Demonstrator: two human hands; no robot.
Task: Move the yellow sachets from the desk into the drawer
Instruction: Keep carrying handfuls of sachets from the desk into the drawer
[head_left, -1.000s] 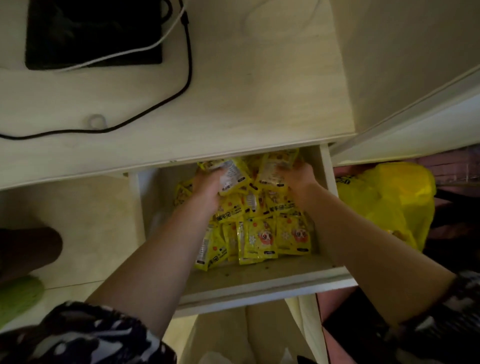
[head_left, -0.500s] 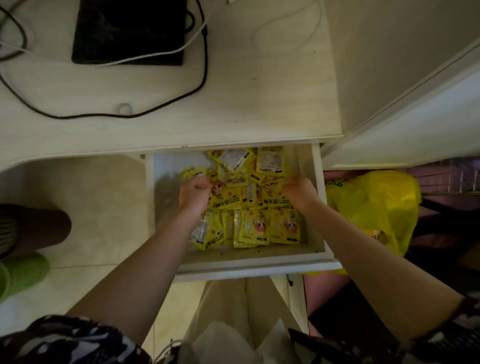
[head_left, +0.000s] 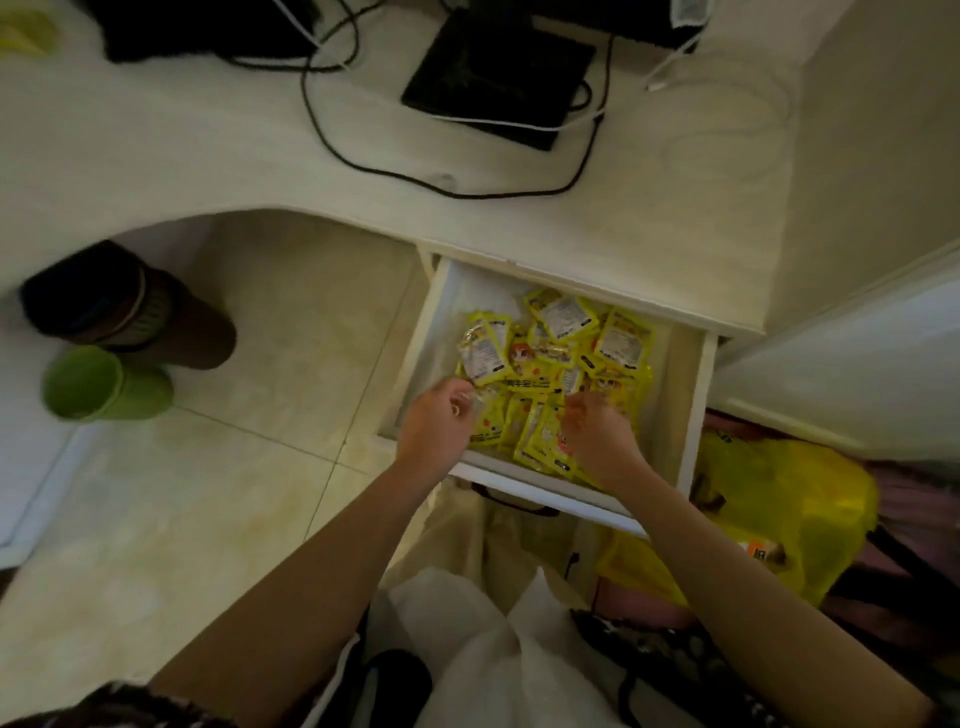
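Note:
A heap of yellow sachets (head_left: 566, 358) fills the open white drawer (head_left: 696, 395) under the desk's right end. Both my hands are inside the drawer near its front edge. My left hand (head_left: 434, 428) hovers at the heap's left front corner with loosely curled fingers, the fingertips by a sachet's edge. Over the front sachets my right hand (head_left: 597, 434) also hangs with fingers loosely curled, holding nothing that I can see. The desk top (head_left: 208, 156) carries no clear sachet; a blurred yellowish thing (head_left: 26, 31) lies at its far left corner.
A black flat device (head_left: 498, 73) and black and white cables (head_left: 467, 192) lie on the desk. A yellow plastic bag (head_left: 779, 499) sits right of the drawer, a white bag (head_left: 493, 649) below it. Green (head_left: 98, 384) and brown (head_left: 130, 306) footwear stand on the tiled floor at left.
Both hands have drawn back from the middle of the heap to the drawer's front. My view has pulled back and swung left, showing more desk and floor.

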